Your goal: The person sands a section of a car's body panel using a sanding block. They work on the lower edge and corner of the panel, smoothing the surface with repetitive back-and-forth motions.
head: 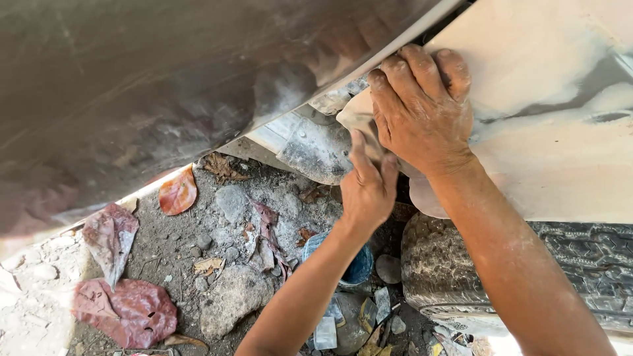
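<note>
The car body panel point(554, 151) fills the upper right of your view: pale, chalky, coated w/ dull beige filler or primer, w/ a few bare grey streaks near the right edge. Its lower left corner ends in a thin curved lip above the tyre point(593, 264).

Your right hand point(422, 112) lies flat on that corner, fingers pressed together & bent slightly over the panel's top edge, dusty white at the knuckles. It's pushing on the surface, not gripping.

Your left hand point(368, 188) comes up from below, fingers close together & pointing up, tips touching the panel lip just under your right palm. Prob. pinching a small sanding sheet there, but the right hand hides it – can't tell.

A glossy dark panel point(165, 79) covers the upper left. Below on the gravel ground point(224, 264): red dry leaves point(125, 310), stones, & a blue container point(359, 267) behind your left wrist.
</note>
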